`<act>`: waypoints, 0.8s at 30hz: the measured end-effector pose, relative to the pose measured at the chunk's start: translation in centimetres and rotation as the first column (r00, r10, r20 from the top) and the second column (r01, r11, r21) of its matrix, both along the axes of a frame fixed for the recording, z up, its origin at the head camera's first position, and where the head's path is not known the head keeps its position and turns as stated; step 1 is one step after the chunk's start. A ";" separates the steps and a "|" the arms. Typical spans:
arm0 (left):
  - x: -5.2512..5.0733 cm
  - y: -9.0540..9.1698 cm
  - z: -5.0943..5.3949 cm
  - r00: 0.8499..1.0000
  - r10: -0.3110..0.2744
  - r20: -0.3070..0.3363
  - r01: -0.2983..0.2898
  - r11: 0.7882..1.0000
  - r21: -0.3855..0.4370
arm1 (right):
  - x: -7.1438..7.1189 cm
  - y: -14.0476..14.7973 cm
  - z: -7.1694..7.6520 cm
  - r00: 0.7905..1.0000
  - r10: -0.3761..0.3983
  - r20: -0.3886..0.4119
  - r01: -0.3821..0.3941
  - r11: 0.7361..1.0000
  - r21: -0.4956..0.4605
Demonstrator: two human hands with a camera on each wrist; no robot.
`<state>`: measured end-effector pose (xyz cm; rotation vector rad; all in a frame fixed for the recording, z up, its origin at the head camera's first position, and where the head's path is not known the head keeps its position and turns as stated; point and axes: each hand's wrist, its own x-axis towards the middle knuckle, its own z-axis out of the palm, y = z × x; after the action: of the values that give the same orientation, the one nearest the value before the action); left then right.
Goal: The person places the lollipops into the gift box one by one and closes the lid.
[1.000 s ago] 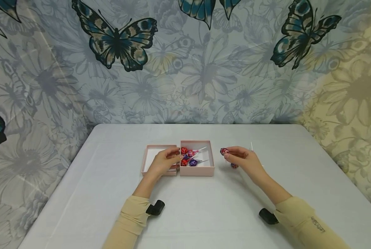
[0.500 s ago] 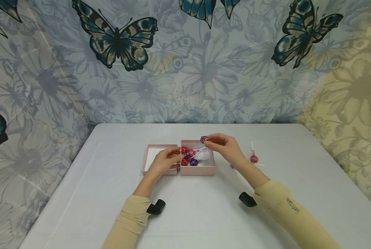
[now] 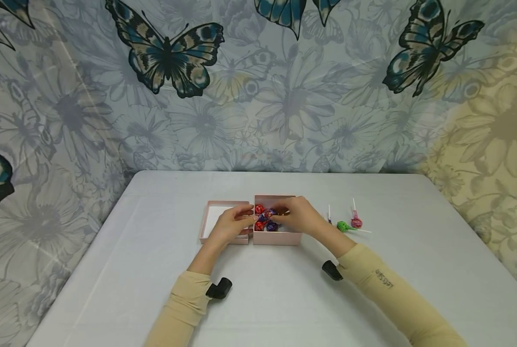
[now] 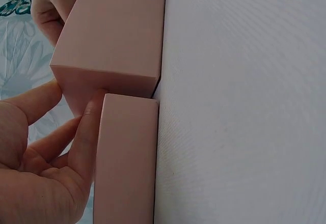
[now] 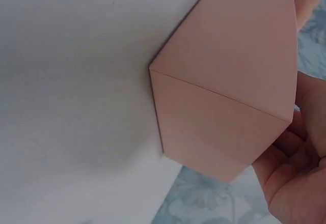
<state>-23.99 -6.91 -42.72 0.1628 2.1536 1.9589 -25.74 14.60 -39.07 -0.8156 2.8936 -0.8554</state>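
Observation:
Several wrapped lollipops [image 3: 260,225], red and purple, lie in the left part of a pink open-topped box [image 3: 277,238]. My left hand [image 3: 232,225] grips the box's left wall, its thumb at the rim and other fingers against the outside, as the left wrist view [image 4: 51,152] of the hand shows. Inside the box my right hand [image 3: 300,215] pinches a lollipop among the others; the hand and the box wall hide most of it. In the right wrist view the box [image 5: 219,91] covers part of the right hand [image 5: 298,183].
A shallow pink lid [image 3: 210,219] with a white inside lies left of the box, close against it. Right of the box, a green lollipop [image 3: 344,226] and a pink one [image 3: 356,222] lie on the white table [image 3: 284,294], with another partly behind the right arm.
My right hand has carried a lollipop leftward from the right of the box, over its far rim and down into it. The left hand stays at the box wall.

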 end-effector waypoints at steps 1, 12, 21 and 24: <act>0.0 0.0 0.0 1.000 0.001 0.000 -0.001 1.000 0.001 | -0.1 -0.2 0.0 1.000 0.010 -0.011 -0.010 0.999 0.033; 0.0 0.0 0.0 1.000 -0.010 -0.001 0.010 1.000 -0.005 | -0.5 -0.8 -0.6 0.994 0.062 -0.089 -0.046 0.984 0.175; 0.0 0.0 0.0 1.000 -0.001 -0.003 0.001 1.000 -0.012 | -0.3 -0.9 -0.6 0.990 0.084 -0.113 -0.059 0.977 0.205; 0.0 0.0 0.0 1.000 0.003 -0.007 -0.003 1.000 -0.014 | -0.3 -0.9 -0.5 0.990 0.098 -0.102 -0.076 0.977 0.201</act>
<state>-23.96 -6.91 -42.74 0.1647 2.1729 1.9473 -26.04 13.74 -39.59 -0.9909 2.9482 -0.5211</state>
